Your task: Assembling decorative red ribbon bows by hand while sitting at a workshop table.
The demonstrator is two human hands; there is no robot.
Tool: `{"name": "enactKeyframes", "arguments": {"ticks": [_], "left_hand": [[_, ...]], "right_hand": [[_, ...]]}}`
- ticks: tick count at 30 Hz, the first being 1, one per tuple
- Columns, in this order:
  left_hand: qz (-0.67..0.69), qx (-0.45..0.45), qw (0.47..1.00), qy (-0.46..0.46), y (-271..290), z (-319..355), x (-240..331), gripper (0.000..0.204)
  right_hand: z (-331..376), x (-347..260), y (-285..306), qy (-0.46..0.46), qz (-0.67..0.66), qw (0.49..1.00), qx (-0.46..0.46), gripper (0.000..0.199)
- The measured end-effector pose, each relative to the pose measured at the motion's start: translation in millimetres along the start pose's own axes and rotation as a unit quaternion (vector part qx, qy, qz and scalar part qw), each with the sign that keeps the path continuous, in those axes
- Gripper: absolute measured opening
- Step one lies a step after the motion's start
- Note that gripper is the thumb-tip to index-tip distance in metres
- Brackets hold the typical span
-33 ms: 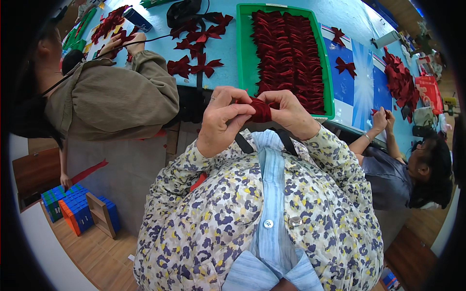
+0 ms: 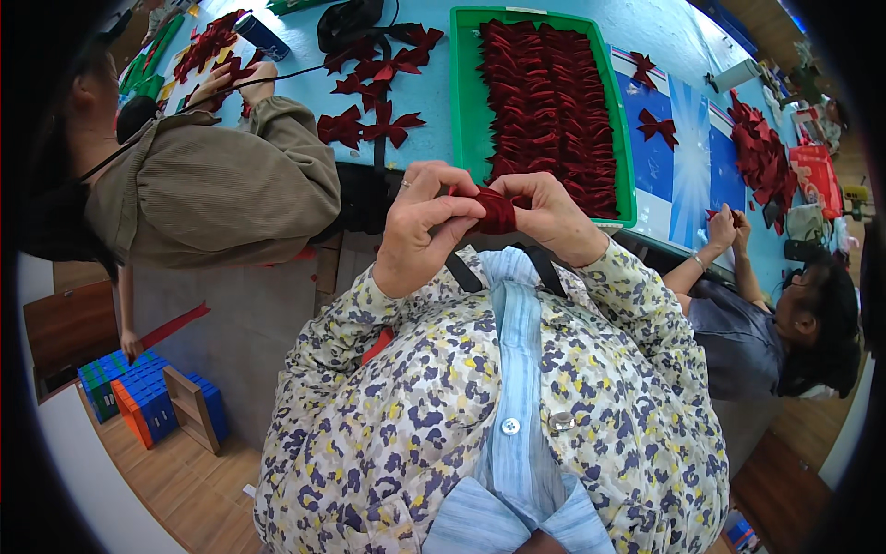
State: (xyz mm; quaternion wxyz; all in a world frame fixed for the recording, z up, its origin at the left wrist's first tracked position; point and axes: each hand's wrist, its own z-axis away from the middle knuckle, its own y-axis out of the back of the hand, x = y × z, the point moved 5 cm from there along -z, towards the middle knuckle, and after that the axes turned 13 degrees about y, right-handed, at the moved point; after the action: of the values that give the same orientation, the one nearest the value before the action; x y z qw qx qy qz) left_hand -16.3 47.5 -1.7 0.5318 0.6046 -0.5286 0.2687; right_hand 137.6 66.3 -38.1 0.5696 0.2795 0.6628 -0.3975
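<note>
Nearest was the person's floral blouse (image 2: pixel 397 415), its pale blue front band (image 2: pixel 512 369) running toward 12 o'clock. Beyond it, by the near edge of the table (image 2: pixel 429 145), both hands met over a bunched dark red ribbon (image 2: pixel 496 212). The left hand (image 2: pixel 417 231), on the ribbon's 9 o'clock side, kept a narrow grip, thumb and fingers pinching one end; the right hand (image 2: pixel 558 222), at 3 o'clock, had its grip closed on the other end. The fingers covered so much that it was hard to tell whether the ribbon was tied or only folded.

With the ribbon as the dial's centre, a green plastic tray (image 2: pixel 469 83) lay toward 1 o'clock, packed with long columns of dark red bows (image 2: pixel 549 102). Several loose bows (image 2: pixel 395 125) were spread between 10 and 11 o'clock, and two single bows (image 2: pixel 657 127) sat near 2 on a blue-and-white printed board (image 2: pixel 690 152). A co-worker in brown corduroy (image 2: pixel 212 185) sat at 9 o'clock, another in a grey top (image 2: pixel 743 323) at 4. Farther off, a heap of dark red bows (image 2: pixel 761 152) lay between 2 and 3, and a dark blue can (image 2: pixel 261 37) lay at 10.
</note>
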Motion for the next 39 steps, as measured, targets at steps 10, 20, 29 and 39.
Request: {"name": "enactKeyframes", "arguments": {"ticks": [10, 20, 29, 39], "left_hand": [[0.221, -0.108, 0.929, 0.275, -9, 5, -43, 0.058], [0.202, -0.171, 0.939, 0.218, -14, 3, -34, 0.056], [0.302, -0.212, 0.840, 0.397, -29, 11, -49, 0.042], [0.359, -0.184, 0.828, 0.390, -36, 18, -54, 0.034]], "right_hand": [[3, -2, -5, -0.014, 0.002, 1.000, 0.012, 0.018], [4, 10, -3, 0.007, 0.087, 0.995, -0.039, 0.020], [10, 15, 6, -0.023, 0.139, 0.989, -0.042, 0.018], [11, 15, 7, -0.032, 0.124, 0.992, -0.021, 0.020]]}}
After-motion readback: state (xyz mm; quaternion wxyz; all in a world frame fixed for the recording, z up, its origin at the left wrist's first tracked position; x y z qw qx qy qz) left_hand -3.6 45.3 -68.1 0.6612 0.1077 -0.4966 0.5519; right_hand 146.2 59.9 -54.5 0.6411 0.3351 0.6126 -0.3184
